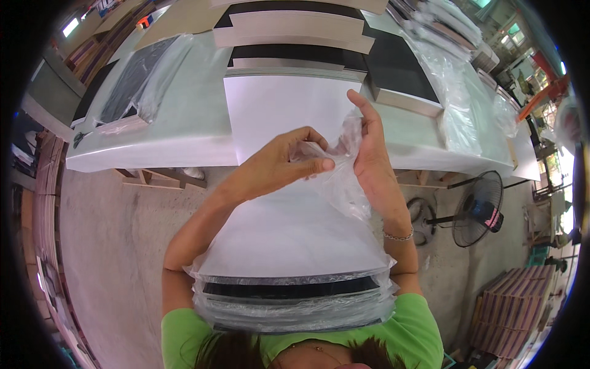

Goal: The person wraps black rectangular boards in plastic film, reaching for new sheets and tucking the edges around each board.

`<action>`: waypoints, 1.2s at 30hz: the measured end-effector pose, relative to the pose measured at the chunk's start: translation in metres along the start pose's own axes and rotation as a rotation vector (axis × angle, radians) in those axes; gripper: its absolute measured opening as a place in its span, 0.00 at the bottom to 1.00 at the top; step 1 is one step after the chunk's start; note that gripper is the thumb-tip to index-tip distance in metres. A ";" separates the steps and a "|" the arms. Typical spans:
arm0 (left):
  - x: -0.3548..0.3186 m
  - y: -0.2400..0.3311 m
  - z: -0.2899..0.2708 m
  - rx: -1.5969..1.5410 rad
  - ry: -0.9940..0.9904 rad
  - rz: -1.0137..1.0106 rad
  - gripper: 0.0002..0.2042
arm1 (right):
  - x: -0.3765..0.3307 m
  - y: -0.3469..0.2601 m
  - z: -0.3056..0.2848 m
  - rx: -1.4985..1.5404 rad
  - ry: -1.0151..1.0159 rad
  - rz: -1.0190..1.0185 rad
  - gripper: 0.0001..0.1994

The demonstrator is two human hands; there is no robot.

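Observation:
Both of my hands are raised in front of me with a crumpled clear plastic bag (347, 194) between them. My left hand (289, 157) is closed on the film, thumb and fingers pinching it. My right hand (376, 161) is upright beside it, one finger stretched up and the film lying against its palm; its other fingers are partly hidden. Below my hands is a broad white panel (298, 237). Against my body rests a stack of flat dark-edged panels wrapped in clear plastic (295, 307). A white sheet (283, 104) hangs over the table's near edge.
Stacked black-topped boards (295, 58) stand on the covered table (178, 132). A plastic-wrapped dark panel (138, 80) lies left, a thick black board (402, 71) right, with loose plastic film (458, 123) beside it. A floor fan (479, 209) and stacked slatted panels (513, 307) are at right.

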State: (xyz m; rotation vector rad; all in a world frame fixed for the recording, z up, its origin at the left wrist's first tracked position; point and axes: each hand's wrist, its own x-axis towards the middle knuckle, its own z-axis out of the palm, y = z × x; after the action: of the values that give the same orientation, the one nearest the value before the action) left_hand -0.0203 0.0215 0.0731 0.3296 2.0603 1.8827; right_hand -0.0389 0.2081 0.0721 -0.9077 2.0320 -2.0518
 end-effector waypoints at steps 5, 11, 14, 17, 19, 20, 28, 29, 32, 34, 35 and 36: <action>-0.001 -0.007 -0.016 0.105 0.076 0.039 0.15 | 0.000 0.000 -0.001 0.050 0.087 0.015 0.37; -0.007 -0.009 -0.024 0.224 0.119 0.090 0.17 | 0.000 0.000 -0.005 0.090 0.133 0.091 0.37; -0.002 0.001 -0.019 0.283 0.137 0.121 0.17 | -0.001 0.002 0.000 0.076 0.110 0.098 0.36; 0.001 0.005 -0.016 0.298 0.172 0.163 0.14 | -0.001 0.004 0.001 0.047 0.096 0.111 0.35; 0.002 0.004 -0.015 0.274 0.224 0.184 0.12 | -0.001 0.008 -0.001 0.012 0.072 0.131 0.35; 0.003 0.002 -0.015 0.254 0.252 0.188 0.11 | -0.002 0.010 -0.001 -0.016 0.082 0.132 0.34; 0.003 -0.010 -0.011 -0.004 0.091 0.015 0.11 | -0.003 0.024 0.005 -0.376 0.173 -0.019 0.28; 0.004 -0.012 -0.009 -0.079 0.083 0.005 0.11 | -0.002 0.024 0.004 -0.398 0.165 -0.038 0.28; 0.003 -0.010 -0.003 -0.226 0.046 0.005 0.13 | -0.003 0.025 0.003 -0.455 0.160 -0.107 0.28; 0.003 -0.010 -0.002 -0.247 0.026 0.022 0.13 | -0.005 0.022 0.002 -0.481 0.182 -0.167 0.28; 0.003 -0.010 -0.003 -0.231 0.023 0.033 0.12 | -0.005 0.020 0.001 -0.499 0.181 -0.235 0.27; 0.002 -0.010 -0.003 -0.215 0.021 0.045 0.11 | -0.005 0.018 0.000 -0.517 0.180 -0.302 0.26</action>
State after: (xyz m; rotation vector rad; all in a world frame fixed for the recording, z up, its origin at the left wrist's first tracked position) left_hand -0.0227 0.0189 0.0628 0.3061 1.8549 2.1189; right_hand -0.0401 0.2087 0.0536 -1.2098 2.7472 -1.8130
